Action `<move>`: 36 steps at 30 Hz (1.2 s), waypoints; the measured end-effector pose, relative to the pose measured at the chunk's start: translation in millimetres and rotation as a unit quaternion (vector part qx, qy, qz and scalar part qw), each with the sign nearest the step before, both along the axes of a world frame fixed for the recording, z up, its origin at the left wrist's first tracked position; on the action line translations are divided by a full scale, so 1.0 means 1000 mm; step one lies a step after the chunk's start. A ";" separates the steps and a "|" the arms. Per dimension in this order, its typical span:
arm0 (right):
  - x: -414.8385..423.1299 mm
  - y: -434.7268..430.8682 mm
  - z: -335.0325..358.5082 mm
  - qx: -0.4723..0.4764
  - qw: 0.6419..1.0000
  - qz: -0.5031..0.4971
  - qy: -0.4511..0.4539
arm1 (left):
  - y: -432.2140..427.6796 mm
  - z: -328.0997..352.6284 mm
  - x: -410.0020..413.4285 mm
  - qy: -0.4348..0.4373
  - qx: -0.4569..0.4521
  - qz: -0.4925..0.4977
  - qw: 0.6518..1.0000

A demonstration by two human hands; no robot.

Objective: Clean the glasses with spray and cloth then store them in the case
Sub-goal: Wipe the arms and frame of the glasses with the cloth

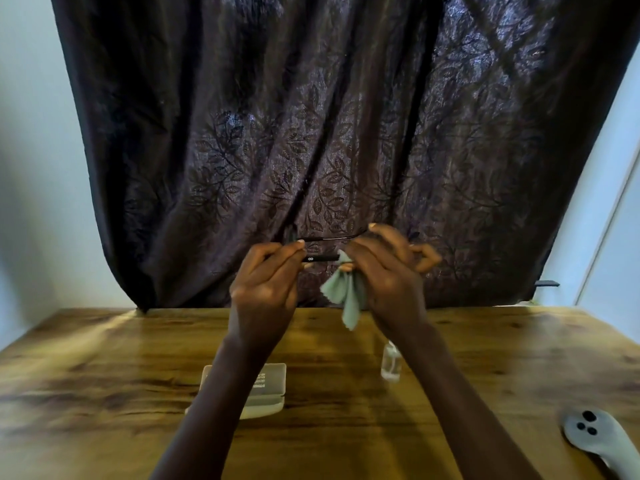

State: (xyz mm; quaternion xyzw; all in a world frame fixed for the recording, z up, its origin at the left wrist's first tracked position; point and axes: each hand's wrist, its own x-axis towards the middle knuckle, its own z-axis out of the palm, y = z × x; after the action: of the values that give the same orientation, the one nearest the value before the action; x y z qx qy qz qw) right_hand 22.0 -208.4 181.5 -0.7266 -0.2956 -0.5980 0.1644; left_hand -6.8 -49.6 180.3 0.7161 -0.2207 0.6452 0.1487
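Note:
I hold a pair of black-framed glasses (322, 258) up in front of the dark curtain. My left hand (266, 289) pinches the frame at its left end. My right hand (384, 268) grips a grey-green cloth (346, 296) against the right side of the glasses, and the cloth's corners hang down below it. The lenses are mostly hidden behind my fingers. On the wooden table below lies a pale translucent glasses case (270, 379), open, partly covered by my left forearm. A small clear spray bottle (391, 362) stands to its right.
The wooden table (104, 375) spans the whole lower view. A grey handheld controller (595, 438) lies at the table's right front corner. A dark leaf-patterned curtain (329, 133) hangs behind the table's far edge, with pale walls on both sides.

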 end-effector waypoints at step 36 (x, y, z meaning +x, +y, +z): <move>0.015 -0.027 0.011 -0.056 0.992 -0.076 0.090 | 0.021 -0.002 0.007 0.006 -0.007 0.024 1.000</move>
State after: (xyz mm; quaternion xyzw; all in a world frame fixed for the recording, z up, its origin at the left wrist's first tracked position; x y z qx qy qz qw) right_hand 37.2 -235.3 192.4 -0.8056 -0.2567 -0.5238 0.1036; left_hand 0.2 -28.8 178.6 0.7240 -0.1977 0.6460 0.1397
